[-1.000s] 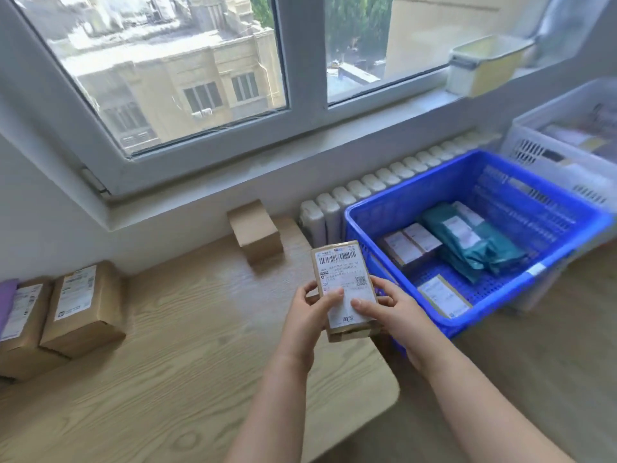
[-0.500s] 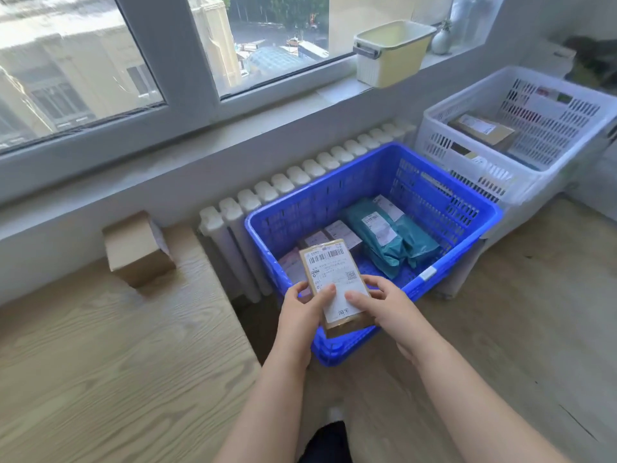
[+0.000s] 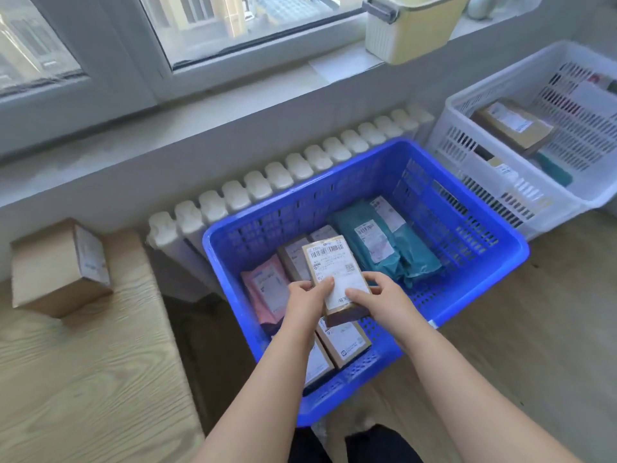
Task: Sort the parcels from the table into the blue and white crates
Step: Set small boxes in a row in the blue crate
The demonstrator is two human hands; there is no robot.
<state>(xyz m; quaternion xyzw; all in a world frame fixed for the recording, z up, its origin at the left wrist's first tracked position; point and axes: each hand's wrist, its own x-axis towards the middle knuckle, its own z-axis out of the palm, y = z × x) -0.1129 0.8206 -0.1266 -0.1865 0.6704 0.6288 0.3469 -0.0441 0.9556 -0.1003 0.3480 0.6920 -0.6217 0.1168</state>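
Observation:
A small brown parcel [image 3: 335,274] with a white barcode label is gripped from both sides by my left hand [image 3: 309,297] and my right hand [image 3: 377,300]. It hangs above the inside of the blue crate [image 3: 480,262], over its near half. Inside the blue crate lie teal bags [image 3: 390,245], a pink bag [image 3: 267,289] and several brown boxes [image 3: 347,342]. The white crate [image 3: 521,192] stands to the right and holds a brown box [image 3: 512,127]. One brown parcel [image 3: 56,265] rests on the wooden table [image 3: 83,379] at the left.
A white radiator [image 3: 287,172] runs behind the blue crate under the window sill. A cream bin [image 3: 410,26] sits on the sill. Wooden floor [image 3: 534,345] lies to the right of the crates.
Both hands have carried the labelled parcel rightward off the table to a spot over the blue crate. The view has swung right and down, bringing the white crate into sight.

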